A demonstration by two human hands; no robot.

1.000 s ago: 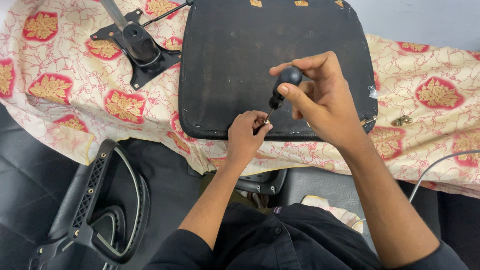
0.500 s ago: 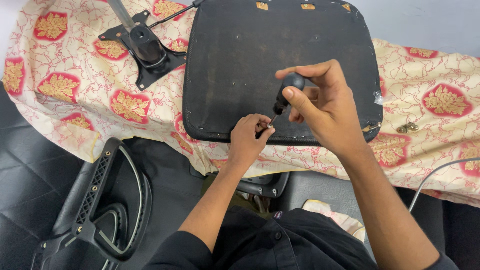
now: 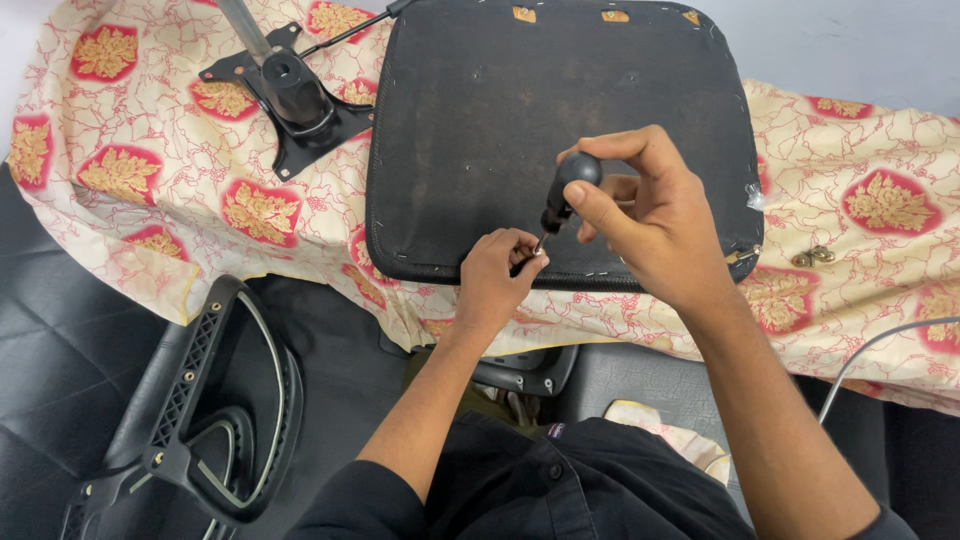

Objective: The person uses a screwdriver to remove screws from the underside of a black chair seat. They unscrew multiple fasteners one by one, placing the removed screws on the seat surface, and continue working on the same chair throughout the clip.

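Patterned cloth [image 3: 150,200], screwdriver [image 3: 565,190] between hands

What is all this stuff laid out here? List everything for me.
seat cushion: one, black, upside down on the cloth
screwdriver: one, black handle, in the right hand
screw: one, silvery, at the screwdriver's tip
chair mechanism plate: one, black, upper left on the cloth
patterned cloth: one, cream with red and gold
armrest: one, black, lower left
small metal fittings: a few, brassy, right on the cloth
left hand: pinching at the screw
right hand: gripping the screwdriver
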